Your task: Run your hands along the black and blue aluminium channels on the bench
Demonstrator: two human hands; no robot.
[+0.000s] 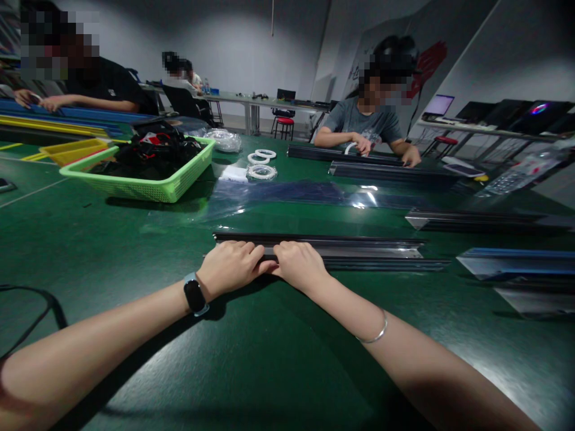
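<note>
A long black channel profile [372,248] with a pale inner face lies crosswise on the green table in front of me. My left hand [233,263] is curled over its left part, thumb pointing inward along the near side. Close beside it, my right hand [299,263] grips the same profile, and the two thumbs nearly meet at the near edge. The fingertips of both hands are hidden behind the profile. Clear plastic film [287,194] lies flat just beyond it.
A green basket [179,188] full of black parts stands at the left. White tape rolls [262,172] lie behind the film. More profiles, black [471,220] and blue [516,263], lie at the right. Across the table a person [371,129] handles another black profile [309,152].
</note>
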